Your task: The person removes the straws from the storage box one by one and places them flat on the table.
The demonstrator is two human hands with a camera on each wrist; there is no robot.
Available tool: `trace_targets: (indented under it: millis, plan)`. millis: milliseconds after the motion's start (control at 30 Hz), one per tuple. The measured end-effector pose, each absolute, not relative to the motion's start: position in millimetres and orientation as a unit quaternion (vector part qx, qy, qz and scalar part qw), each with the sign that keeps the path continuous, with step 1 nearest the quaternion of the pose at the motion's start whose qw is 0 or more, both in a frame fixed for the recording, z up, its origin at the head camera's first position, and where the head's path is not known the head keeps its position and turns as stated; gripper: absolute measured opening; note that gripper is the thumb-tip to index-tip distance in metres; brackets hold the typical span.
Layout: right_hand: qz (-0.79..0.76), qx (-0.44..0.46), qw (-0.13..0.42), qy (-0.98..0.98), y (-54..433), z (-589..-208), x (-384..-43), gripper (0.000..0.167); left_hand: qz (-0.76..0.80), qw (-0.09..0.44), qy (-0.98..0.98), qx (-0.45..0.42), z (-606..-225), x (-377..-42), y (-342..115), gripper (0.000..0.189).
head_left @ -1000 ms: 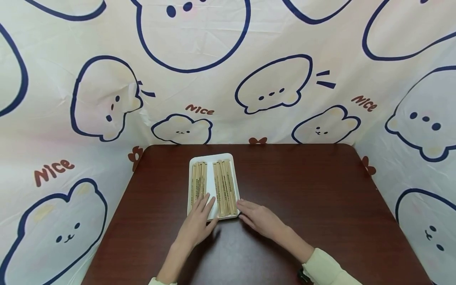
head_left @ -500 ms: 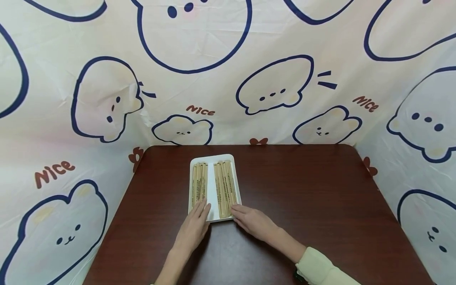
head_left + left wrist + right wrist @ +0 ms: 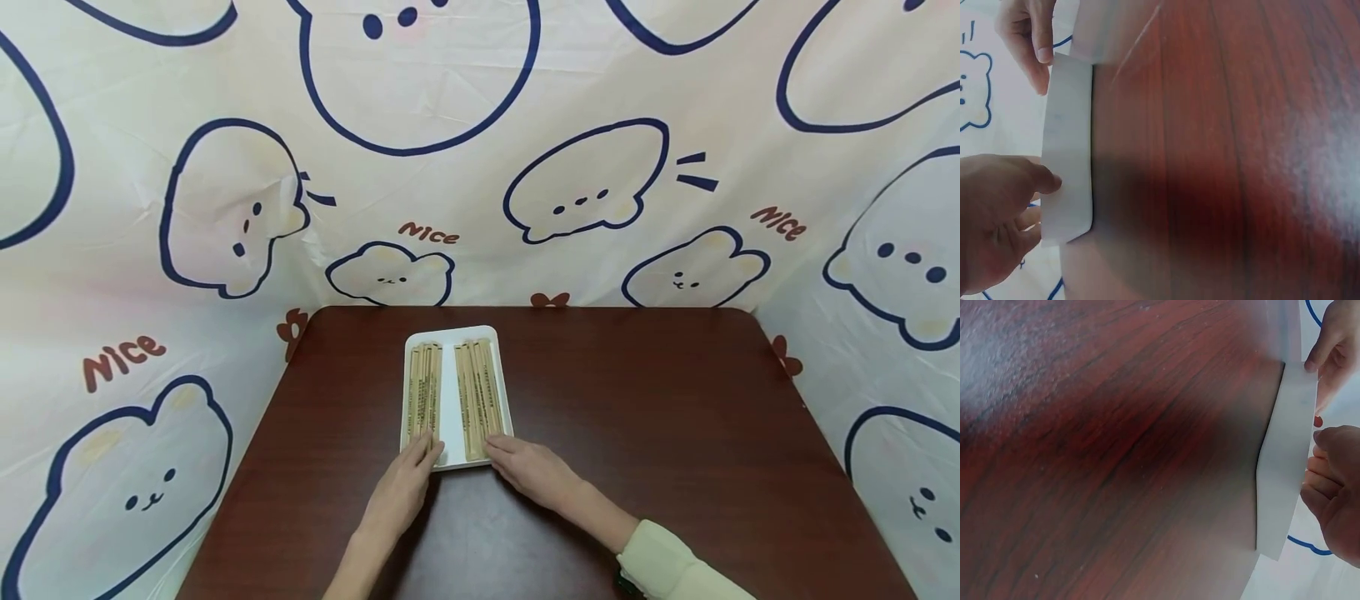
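A white rectangular tray lies on the table. In it, two side-by-side rows of slim wrapped wooden chopsticks with dark print, the left row and the right row, flank a bare white strip. My left hand rests its fingers on the near end of the left row; its thumb meets the tray's near wall in the left wrist view. At the near end of the right row my right hand touches with its fingertips. In the right wrist view its fingers bend over the rim.
The dark brown wooden table extends around the tray, mostly to the right. A cream cloth printed with cartoon bears hangs behind and along both sides. A pale green sleeve covers the right forearm.
My right hand has shifted left from the tray's right edge onto the right row's near end. My left hand's spread fingers have drawn together and back toward the near edge.
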State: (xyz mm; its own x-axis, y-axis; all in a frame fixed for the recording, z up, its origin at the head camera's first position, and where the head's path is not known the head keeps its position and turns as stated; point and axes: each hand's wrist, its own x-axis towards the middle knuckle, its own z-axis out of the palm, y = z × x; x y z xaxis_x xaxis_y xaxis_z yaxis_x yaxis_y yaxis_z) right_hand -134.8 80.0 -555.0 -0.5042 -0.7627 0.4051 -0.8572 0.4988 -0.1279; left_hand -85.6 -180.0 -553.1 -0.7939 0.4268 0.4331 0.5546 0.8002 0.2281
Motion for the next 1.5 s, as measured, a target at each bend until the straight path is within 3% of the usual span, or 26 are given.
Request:
trace_targets:
  millis: [733,1133,1500]
  plan:
    - [0.084,0.492,0.193,-0.845,80,-567,-136,0.034,-0.121,0.151,-0.945,-0.262,-567,-78,-189,0.063]
    - [0.068,0.481,0.195,-0.852,85,-569,-136,0.035,-0.124,0.182,-0.925,-0.310,-566,-87,-188,0.061]
    - [0.077,0.464,0.193,-0.861,99,-566,-131,0.034,-0.122,0.179,-0.919,-0.330,-565,-93,-174,0.059]
